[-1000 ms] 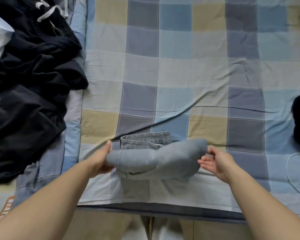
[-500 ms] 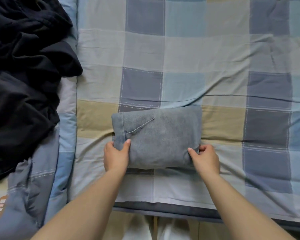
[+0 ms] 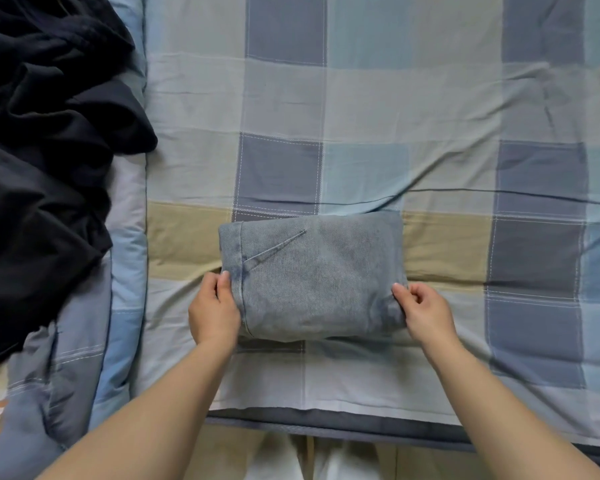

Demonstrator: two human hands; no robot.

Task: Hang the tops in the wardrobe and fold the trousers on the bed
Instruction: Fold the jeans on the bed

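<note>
Jeans (image 3: 314,282) lie folded at lower centre. Left hand (image 3: 213,311) and right hand (image 3: 426,313) pinch their ends. Dark clothes (image 3: 45,161) upper left remain unsorted.

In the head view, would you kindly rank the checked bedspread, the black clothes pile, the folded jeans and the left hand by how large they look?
1. Checked bedspread
2. Black clothes pile, partly cut off by the frame edge
3. Folded jeans
4. Left hand, smallest in view though nearer the camera
</note>
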